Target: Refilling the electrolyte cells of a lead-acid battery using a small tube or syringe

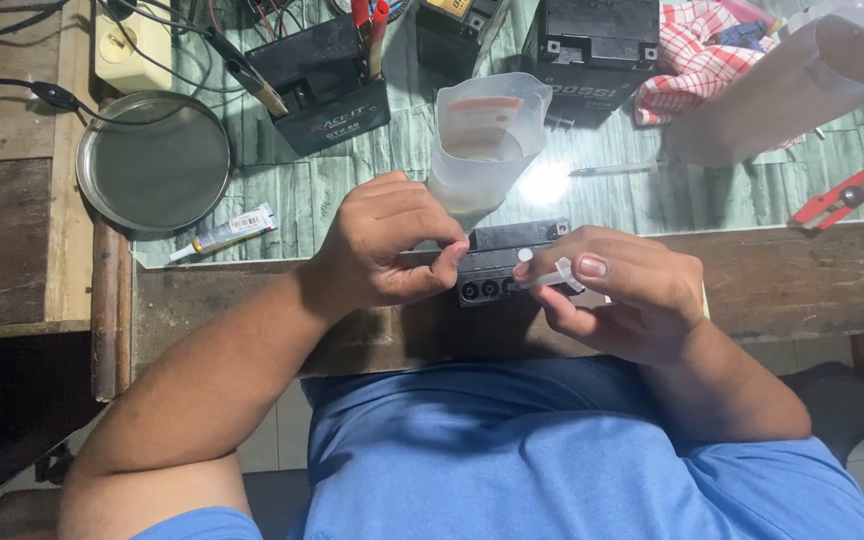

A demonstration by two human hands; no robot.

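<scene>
Small black battery (500, 268) at near table edge (802, 280), just in front of translucent measuring jug (482, 140). Left hand (382, 250) curled shut against battery's left end, steadying. Right hand (622, 300) pinched closed on thin clear syringe (542, 277), tip over row of round filler holes. Battery likely dense, rigid, smooth-cased: best gripped by side walls. Syringe light, slippery.

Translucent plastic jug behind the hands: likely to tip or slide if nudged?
The jug probably tips fairly easily: it looks tall for its base and thin-walled, so light. Only a shallow layer of liquid seems to sit at the bottom, which adds little ballast. It stands on a glossy, reflective tabletop, so a low push might slide it instead.
</scene>
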